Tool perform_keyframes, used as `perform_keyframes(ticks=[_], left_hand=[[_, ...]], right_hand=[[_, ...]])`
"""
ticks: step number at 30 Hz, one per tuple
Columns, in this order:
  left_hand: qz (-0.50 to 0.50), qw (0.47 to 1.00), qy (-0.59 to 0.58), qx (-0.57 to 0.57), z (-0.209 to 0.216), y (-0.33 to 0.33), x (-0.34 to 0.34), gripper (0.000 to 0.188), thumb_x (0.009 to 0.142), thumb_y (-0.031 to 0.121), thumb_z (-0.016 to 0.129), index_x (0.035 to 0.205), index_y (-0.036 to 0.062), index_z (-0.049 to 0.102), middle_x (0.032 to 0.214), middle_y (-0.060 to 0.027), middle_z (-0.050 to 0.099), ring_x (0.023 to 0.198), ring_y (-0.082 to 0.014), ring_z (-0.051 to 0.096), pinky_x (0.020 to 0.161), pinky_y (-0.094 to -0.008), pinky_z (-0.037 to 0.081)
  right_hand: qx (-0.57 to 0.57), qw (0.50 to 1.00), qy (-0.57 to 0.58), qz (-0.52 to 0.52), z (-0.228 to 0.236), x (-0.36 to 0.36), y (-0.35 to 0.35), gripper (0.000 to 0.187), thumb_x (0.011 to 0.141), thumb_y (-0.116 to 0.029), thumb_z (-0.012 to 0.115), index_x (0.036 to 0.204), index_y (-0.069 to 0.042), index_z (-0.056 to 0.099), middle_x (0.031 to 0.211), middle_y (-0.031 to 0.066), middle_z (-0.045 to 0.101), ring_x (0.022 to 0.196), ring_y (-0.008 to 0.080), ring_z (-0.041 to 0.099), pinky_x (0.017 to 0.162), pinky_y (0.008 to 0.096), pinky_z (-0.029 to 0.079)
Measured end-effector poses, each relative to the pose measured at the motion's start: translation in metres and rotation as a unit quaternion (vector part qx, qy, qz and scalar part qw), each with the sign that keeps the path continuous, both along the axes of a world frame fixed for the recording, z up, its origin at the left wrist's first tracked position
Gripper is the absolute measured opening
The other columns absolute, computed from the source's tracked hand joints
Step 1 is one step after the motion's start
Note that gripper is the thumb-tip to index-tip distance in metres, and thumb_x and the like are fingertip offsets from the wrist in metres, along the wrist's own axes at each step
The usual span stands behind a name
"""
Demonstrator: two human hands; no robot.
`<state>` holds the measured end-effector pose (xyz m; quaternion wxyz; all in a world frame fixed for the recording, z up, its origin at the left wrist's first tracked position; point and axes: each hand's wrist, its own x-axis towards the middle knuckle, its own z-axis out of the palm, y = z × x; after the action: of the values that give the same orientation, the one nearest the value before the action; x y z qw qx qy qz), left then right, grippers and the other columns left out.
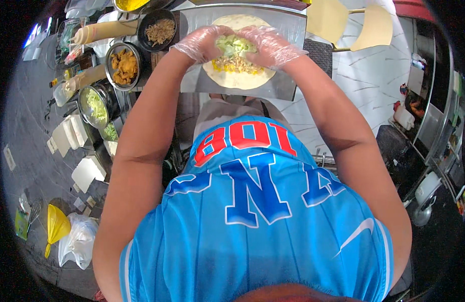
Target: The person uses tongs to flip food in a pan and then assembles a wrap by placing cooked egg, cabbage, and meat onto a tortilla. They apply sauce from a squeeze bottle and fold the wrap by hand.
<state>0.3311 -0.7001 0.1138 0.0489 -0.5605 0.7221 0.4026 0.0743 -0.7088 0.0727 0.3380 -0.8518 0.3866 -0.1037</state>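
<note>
A large round tortilla (237, 82) lies flat on a grey metal work surface (288, 75). Across its middle runs a band of yellow corn and crumbly light-brown filling (237, 64). Pale green chopped lettuce (235, 44) is heaped just beyond that band. Both hands wear clear plastic gloves. My left hand (204, 44) curves around the lettuce from the left, fingers bent against it. From the other side my right hand (272, 46) cups the same heap, its lower fingers near the corn. The fingertips are partly lost in the lettuce.
Left of the work surface stand a dark bowl of brown shreds (160, 31), a metal bowl of fried pieces (124, 68), a bowl of chopped lettuce (95, 106) and a squeeze bottle (106, 33). Pale chairs (371, 27) stand at the far right.
</note>
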Motion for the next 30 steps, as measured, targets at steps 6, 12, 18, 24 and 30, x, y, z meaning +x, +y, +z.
perform_keyframes(ticks=[6, 12, 18, 24, 30], left_hand=[[0.081, 0.979, 0.178, 0.051, -0.008, 0.016, 0.011, 0.069, 0.081, -0.012, 0.062, 0.147, 0.0076, 0.062, 0.145, -0.0163, 0.071, 0.138, -0.0294, 0.066, 0.118, -0.0376, 0.051], [0.062, 0.977, 0.196, -0.063, -0.008, 0.026, 0.013, 0.062, 0.085, -0.014, 0.062, 0.144, 0.0078, 0.064, 0.148, -0.0188, 0.068, 0.138, -0.0285, 0.066, 0.115, -0.0377, 0.053], [0.060, 0.983, 0.112, -0.134, -0.017, 0.023, 0.009, 0.056, 0.089, 0.004, 0.070, 0.144, 0.0112, 0.066, 0.140, -0.0225, 0.070, 0.133, -0.0347, 0.067, 0.115, -0.0437, 0.052], [-0.023, 0.993, 0.083, -0.086, -0.032, 0.018, 0.006, 0.060, 0.086, 0.011, 0.072, 0.145, 0.0128, 0.066, 0.139, -0.0200, 0.071, 0.134, -0.0352, 0.065, 0.120, -0.0450, 0.048], [0.052, 0.990, 0.130, -0.002, -0.021, 0.015, 0.017, 0.057, 0.084, 0.006, 0.071, 0.141, 0.0120, 0.069, 0.135, -0.0169, 0.073, 0.129, -0.0317, 0.068, 0.116, -0.0411, 0.051]], right_hand=[[0.054, 0.993, 0.061, 0.088, 0.005, -0.009, -0.002, 0.052, 0.091, -0.023, 0.072, 0.141, -0.011, 0.070, 0.143, 0.0165, 0.068, 0.138, 0.0358, 0.061, 0.120, 0.0474, 0.046], [0.014, 0.999, 0.027, 0.041, 0.012, -0.024, 0.001, 0.041, 0.091, -0.013, 0.072, 0.131, -0.007, 0.074, 0.142, 0.0195, 0.068, 0.135, 0.0394, 0.062, 0.116, 0.0478, 0.051], [-0.011, 0.997, 0.026, 0.068, -0.001, -0.026, -0.001, 0.042, 0.092, -0.018, 0.072, 0.133, -0.009, 0.072, 0.138, 0.0201, 0.070, 0.129, 0.0396, 0.066, 0.111, 0.0487, 0.053], [-0.060, 0.997, 0.008, 0.037, -0.001, -0.013, 0.002, 0.036, 0.095, -0.027, 0.073, 0.127, -0.010, 0.075, 0.130, 0.0207, 0.072, 0.125, 0.0406, 0.067, 0.107, 0.0497, 0.055], [0.087, 0.992, 0.084, 0.021, 0.014, -0.012, 0.000, 0.037, 0.095, -0.026, 0.073, 0.127, -0.010, 0.075, 0.119, 0.0224, 0.075, 0.115, 0.0431, 0.070, 0.103, 0.0509, 0.056]])
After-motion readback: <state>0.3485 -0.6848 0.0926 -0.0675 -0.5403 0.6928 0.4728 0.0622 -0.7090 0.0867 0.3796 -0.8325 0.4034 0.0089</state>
